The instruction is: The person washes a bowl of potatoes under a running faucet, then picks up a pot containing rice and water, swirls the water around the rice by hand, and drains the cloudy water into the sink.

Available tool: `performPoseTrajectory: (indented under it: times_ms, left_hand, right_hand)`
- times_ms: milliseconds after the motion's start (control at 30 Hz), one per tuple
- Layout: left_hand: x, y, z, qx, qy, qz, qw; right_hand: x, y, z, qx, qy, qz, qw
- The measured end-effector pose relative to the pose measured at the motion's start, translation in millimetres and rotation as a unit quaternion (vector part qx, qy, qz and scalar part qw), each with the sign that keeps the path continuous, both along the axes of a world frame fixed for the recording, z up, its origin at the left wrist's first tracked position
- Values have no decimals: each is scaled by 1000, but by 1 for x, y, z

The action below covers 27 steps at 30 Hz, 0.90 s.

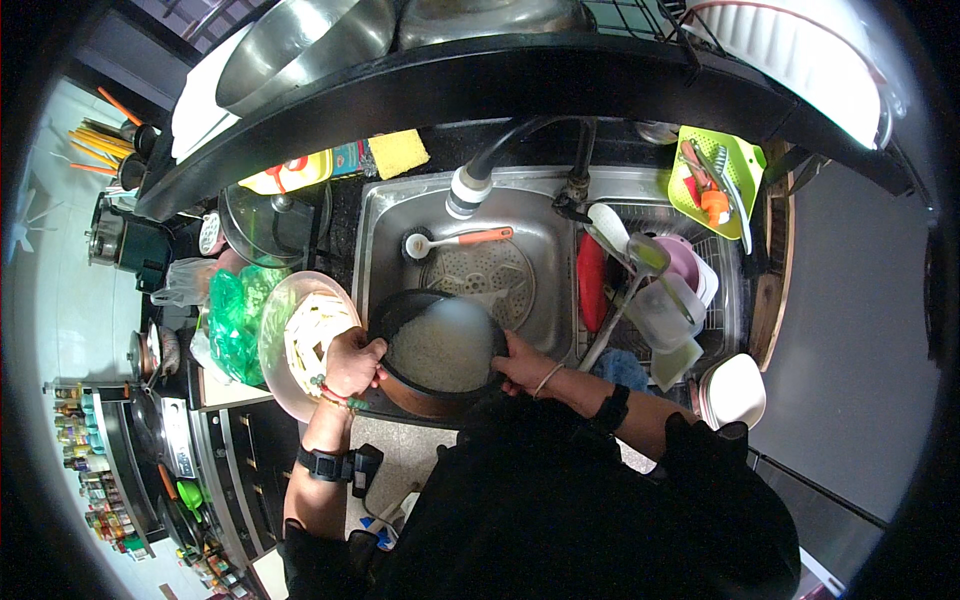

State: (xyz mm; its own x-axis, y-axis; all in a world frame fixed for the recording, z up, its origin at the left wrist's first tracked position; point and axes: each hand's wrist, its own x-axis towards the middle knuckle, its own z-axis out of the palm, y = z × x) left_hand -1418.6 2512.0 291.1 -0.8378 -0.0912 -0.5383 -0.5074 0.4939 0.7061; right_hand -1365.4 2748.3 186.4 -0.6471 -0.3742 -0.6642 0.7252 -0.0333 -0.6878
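Pot: from where I stand, the dark pot is just below the centre of the frame, over the near left part of the steel sink; I can't tell whether its base rests on anything.
Direction: its mouth faces up, and its brown outer wall shows along the lower side; being round, it has no clear long axis.
Contents: white grains cover the bottom, with a pale, hazy patch at the upper right.
Left hand: the left hand pinches the pot's left rim, thumb on top.
Right hand: the right hand grips the opposite rim.
Print: a yellow pack at upper left bears red marks, and small bottles line the far left; any lettering is too small to read.
Sink: an orange-handled brush lies beyond the pot, under the dark faucet.
Table: dark and speckled, the table shows left of the sink; a translucent bowl of pale cut pieces is just beside the left hand, near a green bag.
Room: a black shelf spans the top, a lime-green basket is at upper right, a grey surface fills the right, and speckled floor shows below.
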Motion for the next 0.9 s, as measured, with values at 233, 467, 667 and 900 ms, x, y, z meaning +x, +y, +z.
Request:
performPoseTrajectory:
  times_ms: [233,467,667,900]
  left_hand:
    - [-5,2,2,-40,-17,-22,999]
    - [-7,7,8,-34,-21,-18,999]
    - [-9,7,3,-24,-13,-14,1000]
    - [-10,6,0,-14,-17,-10,1000]
  right_hand:
    - [3,-1,-10,-42,-12,-21,999]
    - [2,-3,-16,-52,-45,-8,998]
    - [4,-2,-25,-68,-50,-21,996]
    - [5,-3,-29,-58,-71,-25,995]
